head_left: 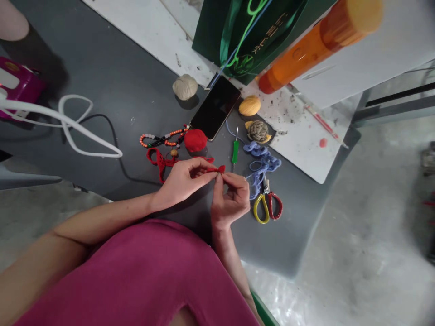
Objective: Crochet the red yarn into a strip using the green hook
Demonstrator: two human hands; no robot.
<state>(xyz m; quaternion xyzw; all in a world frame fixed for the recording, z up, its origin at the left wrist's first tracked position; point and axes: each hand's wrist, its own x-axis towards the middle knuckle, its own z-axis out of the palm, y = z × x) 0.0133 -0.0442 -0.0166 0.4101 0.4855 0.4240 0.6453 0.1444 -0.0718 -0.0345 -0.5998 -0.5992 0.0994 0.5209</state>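
My left hand (pixel 181 182) pinches a strip of red crochet work (pixel 221 169) between thumb and fingers, and its end pokes out past the fingertips. Against that same end, my right hand (pixel 231 199) presses its thumb and forefinger, the other fingers curled in. More of the red strip trails left on the table beneath my left hand. A red yarn ball (pixel 195 140) lies just beyond it. Close to my right hand rest a green-handled crochet hook (pixel 235 152), a blue crochet piece (pixel 262 158) and scissors (pixel 268 206) with one yellow and one red handle.
Farther back on the grey table (pixel 136 72) are a phone (pixel 215 107), beige yarn (pixel 185 87), yellow yarn (pixel 249 105), a small crocheted turtle (pixel 258 131) and a beaded string (pixel 166 138). A green bag (pixel 244 40) and orange bottle (pixel 316 45) stand behind. White cable (pixel 81 131) loops at left.
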